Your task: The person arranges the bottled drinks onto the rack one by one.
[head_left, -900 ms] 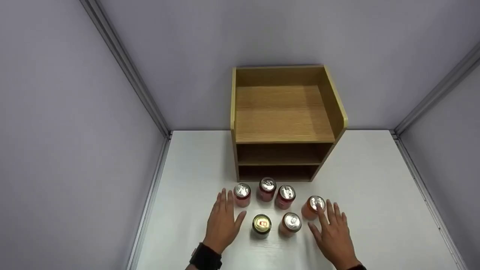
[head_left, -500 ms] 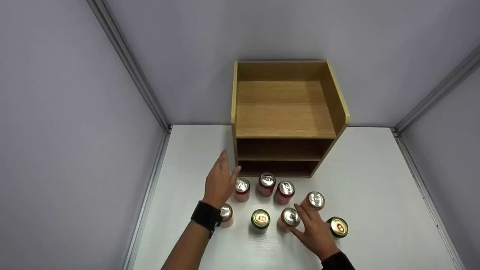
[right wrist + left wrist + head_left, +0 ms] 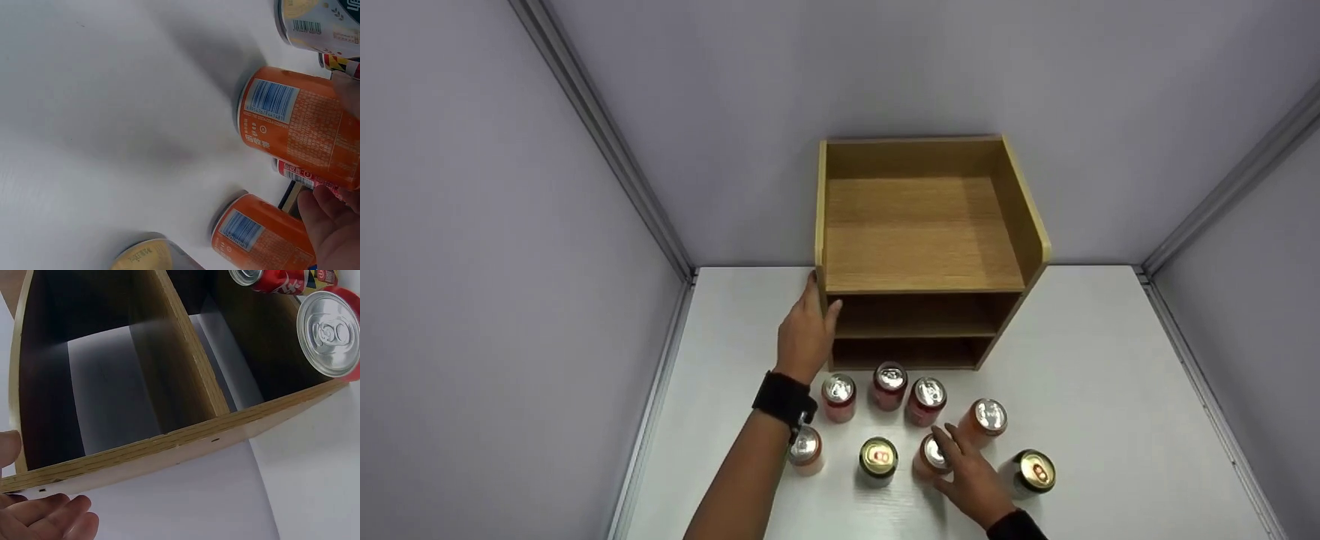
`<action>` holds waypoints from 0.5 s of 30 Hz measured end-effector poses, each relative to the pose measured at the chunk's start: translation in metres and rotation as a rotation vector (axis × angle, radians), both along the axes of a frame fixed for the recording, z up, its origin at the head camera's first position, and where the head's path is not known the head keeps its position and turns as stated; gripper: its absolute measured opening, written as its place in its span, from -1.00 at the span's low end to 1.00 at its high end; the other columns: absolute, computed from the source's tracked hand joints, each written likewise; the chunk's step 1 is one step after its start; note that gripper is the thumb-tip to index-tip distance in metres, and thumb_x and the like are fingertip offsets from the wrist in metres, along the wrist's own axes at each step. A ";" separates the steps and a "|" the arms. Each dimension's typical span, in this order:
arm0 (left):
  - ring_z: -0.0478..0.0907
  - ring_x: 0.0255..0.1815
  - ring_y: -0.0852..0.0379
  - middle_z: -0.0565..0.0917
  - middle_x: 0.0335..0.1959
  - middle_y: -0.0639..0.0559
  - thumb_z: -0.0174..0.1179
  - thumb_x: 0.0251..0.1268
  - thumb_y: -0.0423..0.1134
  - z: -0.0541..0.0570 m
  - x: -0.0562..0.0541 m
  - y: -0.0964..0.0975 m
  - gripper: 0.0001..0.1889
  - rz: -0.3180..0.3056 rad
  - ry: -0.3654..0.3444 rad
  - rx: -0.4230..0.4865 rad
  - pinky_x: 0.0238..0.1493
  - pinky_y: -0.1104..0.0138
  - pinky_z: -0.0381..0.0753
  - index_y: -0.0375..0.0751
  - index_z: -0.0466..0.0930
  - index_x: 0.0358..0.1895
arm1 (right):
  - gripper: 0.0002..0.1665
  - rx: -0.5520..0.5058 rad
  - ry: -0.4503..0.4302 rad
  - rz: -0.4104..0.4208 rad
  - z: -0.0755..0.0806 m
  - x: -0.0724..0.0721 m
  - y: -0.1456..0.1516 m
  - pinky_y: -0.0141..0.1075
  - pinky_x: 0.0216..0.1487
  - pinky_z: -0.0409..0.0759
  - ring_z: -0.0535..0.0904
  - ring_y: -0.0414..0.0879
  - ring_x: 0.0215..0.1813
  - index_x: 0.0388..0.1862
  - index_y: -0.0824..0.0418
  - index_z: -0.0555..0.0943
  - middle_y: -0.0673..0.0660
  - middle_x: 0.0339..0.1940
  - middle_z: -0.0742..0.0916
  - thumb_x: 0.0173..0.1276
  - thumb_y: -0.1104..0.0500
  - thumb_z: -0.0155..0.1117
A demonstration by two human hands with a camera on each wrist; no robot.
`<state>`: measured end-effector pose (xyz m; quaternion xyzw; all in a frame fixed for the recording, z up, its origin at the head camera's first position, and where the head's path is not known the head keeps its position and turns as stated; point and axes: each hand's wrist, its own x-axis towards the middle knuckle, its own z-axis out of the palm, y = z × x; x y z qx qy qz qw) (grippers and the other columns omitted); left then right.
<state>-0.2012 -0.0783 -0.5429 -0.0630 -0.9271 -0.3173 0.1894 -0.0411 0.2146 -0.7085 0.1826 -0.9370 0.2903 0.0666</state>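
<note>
My left hand [image 3: 802, 337] is at the left side panel of a small wooden shelf [image 3: 922, 255]. Its thumb [image 3: 8, 447] lies at the panel's front edge, with the fingers along the outer face. At the front right, my right hand [image 3: 976, 487] has its thumb and fingers around an upright orange soda can [image 3: 298, 118], partly hiding the lid in the head view. Another orange can [image 3: 982, 426] stands just behind that hand. To its right is a can with a gold lid [image 3: 1033, 472].
Three red cans [image 3: 889, 386] stand in front of the shelf. A gold-lidded can [image 3: 877, 461] and an orange can [image 3: 807, 452] stand at the front left, the latter near my left wrist strap. Grey walls [image 3: 735, 112] surround the white table [image 3: 1110, 375].
My left hand has moved forward from beside the cans to the shelf's left panel. My right hand has moved left from the rear orange can to the front one, uncovering a gold-lidded can.
</note>
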 end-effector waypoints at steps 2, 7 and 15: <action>0.64 -0.09 -0.19 0.61 0.03 -0.36 0.08 0.46 -0.04 -0.003 -0.001 0.000 -0.33 0.005 -0.009 0.005 -0.19 0.05 0.59 -0.42 0.16 0.43 | 0.05 0.000 -0.026 0.006 -0.001 0.002 -0.001 0.00 -0.06 0.57 0.58 0.22 0.07 0.40 0.21 0.38 0.35 0.23 0.51 -0.13 0.21 0.66; 0.67 -0.33 -0.15 0.68 -0.24 -0.29 0.20 0.39 -0.17 -0.011 -0.006 -0.001 -0.41 0.016 0.031 -0.019 -0.40 0.07 0.59 -0.43 0.26 0.34 | 0.08 -0.005 -0.074 0.015 -0.001 0.004 -0.002 -0.09 -0.07 0.57 0.59 0.08 0.05 0.41 0.23 0.36 0.18 0.16 0.55 -0.16 0.31 0.65; 0.63 -0.52 -0.14 0.64 -0.47 -0.23 0.21 0.28 -0.34 -0.015 -0.016 0.004 -0.58 0.012 0.072 -0.075 -0.55 0.06 0.54 -0.49 0.39 0.14 | 0.06 -0.044 0.057 -0.051 -0.005 0.004 0.002 -0.12 -0.16 0.58 0.63 0.00 -0.12 0.27 0.22 0.48 0.06 -0.02 0.61 -0.35 0.23 0.71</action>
